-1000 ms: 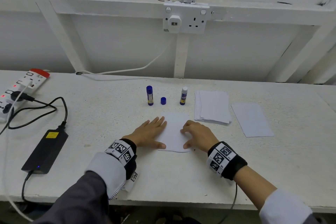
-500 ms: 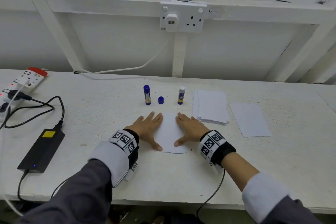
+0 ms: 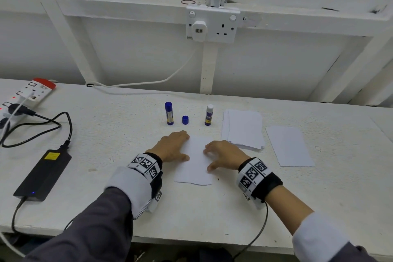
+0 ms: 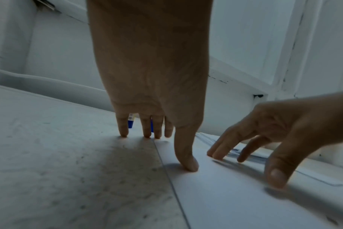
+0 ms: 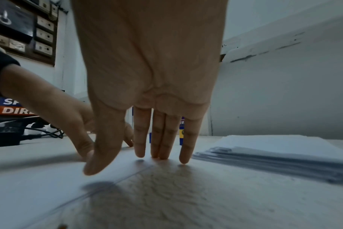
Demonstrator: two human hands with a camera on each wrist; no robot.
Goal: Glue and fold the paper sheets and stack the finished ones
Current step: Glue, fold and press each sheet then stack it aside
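The bench (image 3: 276, 208) carries everything, and the change on it is small but telling; a second ago the right hand (image 3: 223, 156) lay curled over the right edge of the folded sheet (image 3: 196, 166), half a second ago both hands lay flat with fingers stretched forward over it, and now the two have drawn a little apart toward its side edges, leaving a bare strip of paper between them. The pile of sheets (image 3: 243, 128) lies just right of the work, with a single sheet (image 3: 289, 147) further right again, apart from the pile; neither has moved. The left hand (image 3: 173, 147) is spread flat, fingers straight and together, its thumb (image 4: 186, 158) pressing the paper just inside the left edge while the fingertips reach past the far corner onto the bench; the right hand is spread too, fingers slightly arched, only the tips and thumb touching the paper near its right edge; neither pinches anything. Behind stand the capped glue stick (image 3: 169, 112), the uncapped glue stick (image 3: 209, 115) and the loose cap (image 3: 185, 120) between them, untouched. I judge this to be the pressing-down of a glued fold nearing its end; with the hands easing outward, the sheet looks about ready to go to a finished place, though which pile that is I cannot tell.
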